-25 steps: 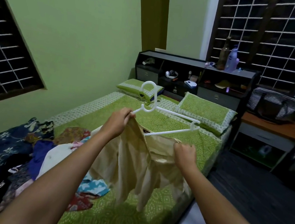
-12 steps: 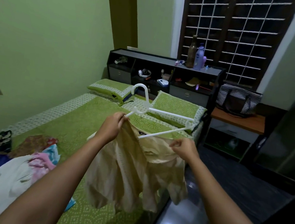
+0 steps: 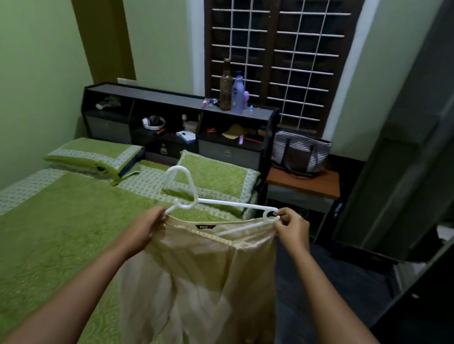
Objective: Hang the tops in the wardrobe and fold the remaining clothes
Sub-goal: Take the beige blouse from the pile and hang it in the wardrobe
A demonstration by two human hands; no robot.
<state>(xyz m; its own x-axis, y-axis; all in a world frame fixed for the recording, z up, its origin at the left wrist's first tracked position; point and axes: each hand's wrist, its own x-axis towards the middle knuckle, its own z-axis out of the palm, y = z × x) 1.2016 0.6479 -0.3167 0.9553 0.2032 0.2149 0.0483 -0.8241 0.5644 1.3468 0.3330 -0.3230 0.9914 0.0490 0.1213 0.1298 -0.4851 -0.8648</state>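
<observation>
Both forearms bare, no sleeves; left hand [image 3: 140, 228], right hand [image 3: 293, 230] ungloved.

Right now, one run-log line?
left hand: holds cream satin top | right hand: pinches white plastic hanger end | top: partly on hanger

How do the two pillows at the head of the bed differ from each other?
The left pillow lies flat on the bed, while the right pillow is propped up, leaning towards the black headboard shelf. The left pillow shows a wide pale border along its right side; the right pillow shows its pale border along the bottom edge. The white hanger overlaps the right pillow in view, not the left pillow. Both share the same green patterned cover.
</observation>
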